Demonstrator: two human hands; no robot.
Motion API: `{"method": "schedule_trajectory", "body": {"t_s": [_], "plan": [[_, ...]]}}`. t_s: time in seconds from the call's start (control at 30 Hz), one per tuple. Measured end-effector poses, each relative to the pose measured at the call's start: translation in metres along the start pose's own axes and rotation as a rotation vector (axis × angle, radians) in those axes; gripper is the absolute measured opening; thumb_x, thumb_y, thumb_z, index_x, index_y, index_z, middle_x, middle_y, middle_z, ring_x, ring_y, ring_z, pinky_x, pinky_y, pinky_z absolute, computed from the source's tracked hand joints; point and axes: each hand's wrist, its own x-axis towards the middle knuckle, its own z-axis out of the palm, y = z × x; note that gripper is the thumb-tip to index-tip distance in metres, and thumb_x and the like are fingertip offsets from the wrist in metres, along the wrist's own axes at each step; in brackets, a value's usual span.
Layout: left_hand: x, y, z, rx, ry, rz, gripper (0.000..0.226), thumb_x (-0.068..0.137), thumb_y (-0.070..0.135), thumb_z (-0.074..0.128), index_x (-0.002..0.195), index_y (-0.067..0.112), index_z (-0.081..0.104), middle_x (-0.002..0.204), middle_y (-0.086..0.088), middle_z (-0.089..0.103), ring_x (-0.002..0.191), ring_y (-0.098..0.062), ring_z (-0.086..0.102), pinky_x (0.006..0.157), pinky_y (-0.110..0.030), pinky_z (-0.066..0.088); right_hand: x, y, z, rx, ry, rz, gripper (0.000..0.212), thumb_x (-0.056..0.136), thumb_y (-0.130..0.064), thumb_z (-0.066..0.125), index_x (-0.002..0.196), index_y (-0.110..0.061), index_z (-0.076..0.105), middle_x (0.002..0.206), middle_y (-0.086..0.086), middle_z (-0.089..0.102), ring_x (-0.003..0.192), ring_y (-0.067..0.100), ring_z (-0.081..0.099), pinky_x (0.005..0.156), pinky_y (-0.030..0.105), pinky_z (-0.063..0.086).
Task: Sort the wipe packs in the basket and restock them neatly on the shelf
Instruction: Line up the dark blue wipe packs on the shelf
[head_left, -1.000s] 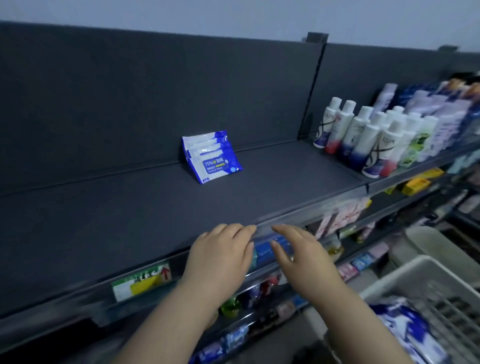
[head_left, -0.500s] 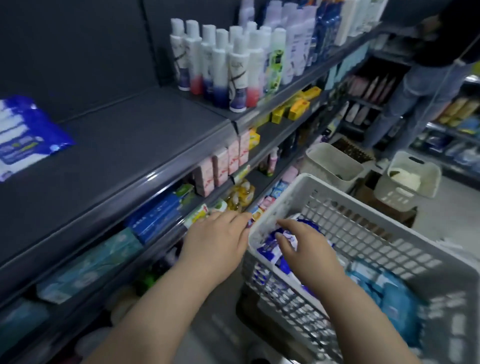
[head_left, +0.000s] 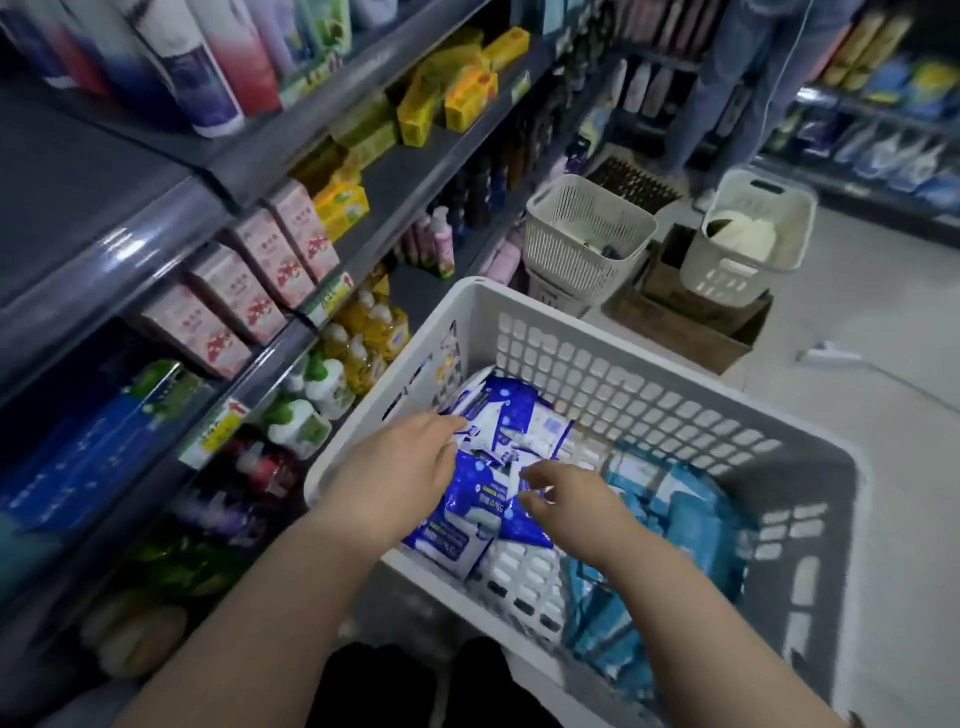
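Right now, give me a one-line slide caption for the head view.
Left hand and right hand reach into the white basket for blue wipe packs beside the shelves.

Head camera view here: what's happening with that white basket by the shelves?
A person has both hands inside the white basket, which sits beside the store shelves. The left hand lies open over the dark blue wipe packs. The right hand reaches for the same pile, and it is unclear whether it has pinched a pack. Light blue packs lie at the basket's right side. No pack is lifted out.
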Motion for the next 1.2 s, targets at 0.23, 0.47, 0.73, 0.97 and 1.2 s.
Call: {"method": "schedule_trajectory", "body": {"t_s": [0.23, 0.47, 0.73, 0.97, 1.2], "plan": [[0.032, -0.004, 0.003, -0.068, -0.094, -0.017, 0.039, 0.101, 0.03, 0.036, 0.14, 0.031, 0.042, 0.137, 0.011, 0.047, 0.119, -0.011, 0.049, 0.1, -0.029, 0.041, 0.085, 0.009, 0.047, 0.033, -0.192, 0.15, 0.042, 0.094, -0.019, 0.051, 0.134, -0.006, 0.046, 0.137, 0.014, 0.05, 0.122, 0.028, 0.049, 0.099, 0.03, 0.039], [0.059, -0.023, 0.007, -0.062, -0.236, 0.151, 0.04, 0.1, 0.03, 0.037, 0.139, 0.031, 0.043, 0.136, 0.014, 0.048, 0.122, -0.004, 0.044, 0.101, -0.018, 0.034, 0.121, 0.024, 0.102, -0.132, -0.166, 0.165, 0.064, 0.079, -0.027, 0.069, 0.135, -0.016, 0.039, 0.13, 0.006, 0.049, 0.116, 0.028, 0.046, 0.094, 0.038, 0.043], [0.096, -0.024, 0.01, -0.005, -0.398, 0.256, 0.041, 0.101, 0.028, 0.035, 0.142, 0.032, 0.038, 0.137, 0.012, 0.045, 0.121, -0.007, 0.045, 0.099, -0.022, 0.037, 0.125, 0.028, 0.109, -0.331, -0.018, -0.008, 0.047, 0.081, -0.017, 0.065, 0.123, -0.01, 0.044, 0.127, 0.01, 0.049, 0.118, 0.027, 0.042, 0.094, 0.038, 0.034], [0.11, -0.018, 0.01, 0.019, -0.42, 0.343, 0.04, 0.101, 0.027, 0.036, 0.141, 0.028, 0.041, 0.137, 0.009, 0.047, 0.12, -0.009, 0.048, 0.098, -0.024, 0.036, 0.096, 0.034, 0.084, 0.329, 0.303, 0.159, 0.007, 0.088, -0.015, 0.06, 0.093, -0.019, 0.059, 0.087, -0.002, 0.053, 0.079, 0.016, 0.051, 0.069, 0.026, 0.04], [0.112, -0.005, 0.023, 0.043, -0.429, 0.387, 0.039, 0.101, 0.027, 0.036, 0.139, 0.028, 0.045, 0.136, 0.008, 0.049, 0.124, -0.011, 0.045, 0.1, -0.026, 0.038, 0.066, 0.054, 0.077, 1.836, 0.358, 0.868, 0.007, 0.096, -0.006, 0.05, 0.099, -0.002, 0.055, 0.076, 0.014, 0.062, 0.062, 0.024, 0.06, 0.051, 0.028, 0.052]]}}
